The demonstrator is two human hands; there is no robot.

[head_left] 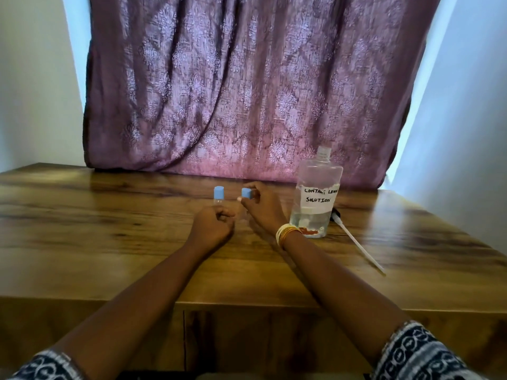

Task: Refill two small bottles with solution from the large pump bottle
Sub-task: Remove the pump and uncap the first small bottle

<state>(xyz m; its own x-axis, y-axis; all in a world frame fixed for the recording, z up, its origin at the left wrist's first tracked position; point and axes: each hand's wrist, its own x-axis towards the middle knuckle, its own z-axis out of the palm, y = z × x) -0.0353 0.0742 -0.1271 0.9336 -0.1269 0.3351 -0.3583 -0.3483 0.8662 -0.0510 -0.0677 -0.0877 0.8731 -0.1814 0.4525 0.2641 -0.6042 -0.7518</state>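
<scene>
Two clear small bottles [218,198] on our wood-grain desk [109,229]; right hand [263,207] pinches a blue cap [246,193], left hand [212,224] curled shut, contents unclear.

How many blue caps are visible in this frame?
2. One blue cap sits on the small bottle standing just beyond the left hand. The other cap is pinched in the right hand; its bottle is hidden.

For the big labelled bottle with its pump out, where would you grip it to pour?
Grip the large bottle around its flat midsection at the paper label, coming from its right side, probably with the right hand. It stands upright, its neck is open, and the small bottles stand to its left.
</scene>
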